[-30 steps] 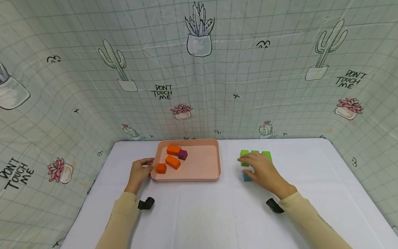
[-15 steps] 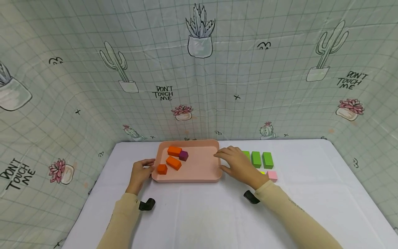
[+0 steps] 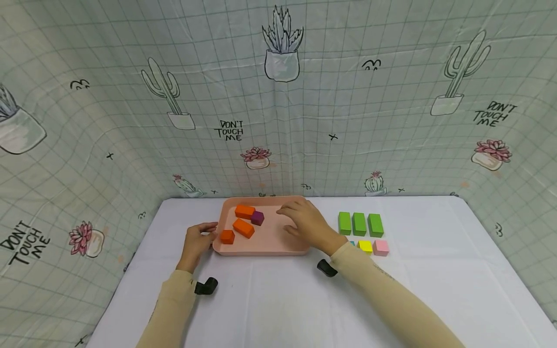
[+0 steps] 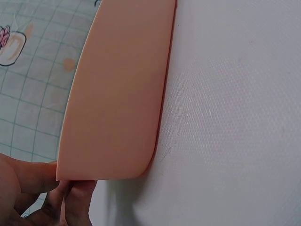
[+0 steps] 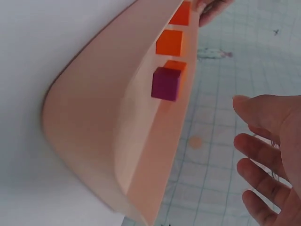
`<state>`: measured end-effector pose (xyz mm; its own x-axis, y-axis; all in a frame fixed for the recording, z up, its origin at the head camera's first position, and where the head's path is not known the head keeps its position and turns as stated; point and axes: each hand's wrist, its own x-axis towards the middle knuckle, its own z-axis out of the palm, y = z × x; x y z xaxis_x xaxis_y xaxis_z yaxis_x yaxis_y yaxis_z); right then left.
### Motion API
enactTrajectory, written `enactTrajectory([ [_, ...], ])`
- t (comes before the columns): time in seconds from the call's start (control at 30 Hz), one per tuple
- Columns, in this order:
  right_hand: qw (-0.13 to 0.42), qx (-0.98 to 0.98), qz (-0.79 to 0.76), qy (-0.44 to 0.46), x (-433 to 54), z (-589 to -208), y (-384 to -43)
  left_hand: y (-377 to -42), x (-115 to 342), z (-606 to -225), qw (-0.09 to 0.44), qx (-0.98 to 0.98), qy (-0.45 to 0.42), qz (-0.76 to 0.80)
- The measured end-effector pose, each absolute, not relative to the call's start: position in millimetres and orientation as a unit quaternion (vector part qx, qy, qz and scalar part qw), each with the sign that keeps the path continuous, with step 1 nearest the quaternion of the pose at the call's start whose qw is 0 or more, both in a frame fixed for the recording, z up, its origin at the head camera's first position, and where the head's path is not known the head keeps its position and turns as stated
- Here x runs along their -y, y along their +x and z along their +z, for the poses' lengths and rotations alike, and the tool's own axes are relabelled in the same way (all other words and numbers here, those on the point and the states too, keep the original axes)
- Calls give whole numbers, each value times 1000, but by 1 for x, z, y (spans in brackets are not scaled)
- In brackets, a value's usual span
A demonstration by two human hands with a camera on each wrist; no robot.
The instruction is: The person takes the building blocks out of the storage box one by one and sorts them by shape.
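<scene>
As we look down from the head view, we see the right hand [image 3: 311,224] over the right part of the pink tray [image 3: 261,245], its thumb and fingers apart, as the right wrist view also shows. Our left hand [image 3: 194,244] grips the tray's left end, with its digits against the rim and the end wall. The tray lies at the far side of the white table [image 3: 278,309], left of the middle.

Inside it, toward the left, we find a far orange block [image 3: 245,211], a middle orange block [image 3: 243,228] set at a slant, and a small orange block [image 3: 227,236] near the left wall. A purple cube [image 3: 257,218] sits at the right end of the far one; we cannot tell whether they touch.

Right of the tray, three green blocks [image 3: 359,224] stand in a row, just apart. Nearer to us are a pink block [image 3: 381,248], a yellow block [image 3: 364,247] and a blue block [image 3: 352,243], the last mostly hidden by our right sleeve [image 3: 387,295]. A black piece [image 3: 327,268] juts from each wrist. Behind the table hangs a checked cloth [image 3: 304,111] printed with potted plants.
</scene>
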<state>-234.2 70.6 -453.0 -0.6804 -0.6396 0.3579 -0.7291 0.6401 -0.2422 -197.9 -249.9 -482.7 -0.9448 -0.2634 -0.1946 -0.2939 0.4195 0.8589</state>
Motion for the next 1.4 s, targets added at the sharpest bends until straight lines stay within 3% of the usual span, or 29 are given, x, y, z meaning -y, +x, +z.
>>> enactTrajectory([
  [0.13, 115, 897, 182, 386, -59, -453, -241, -197, 250, -483, 10, -844, -156, 514],
  [0.6, 20, 908, 180, 378, -25, -456, -262, -197, 252, -483, 17, -846, -163, 507],
  [1.4, -37, 902, 154, 401, 1, -453, -286, -200, 252, -481, 19, -845, -159, 511],
])
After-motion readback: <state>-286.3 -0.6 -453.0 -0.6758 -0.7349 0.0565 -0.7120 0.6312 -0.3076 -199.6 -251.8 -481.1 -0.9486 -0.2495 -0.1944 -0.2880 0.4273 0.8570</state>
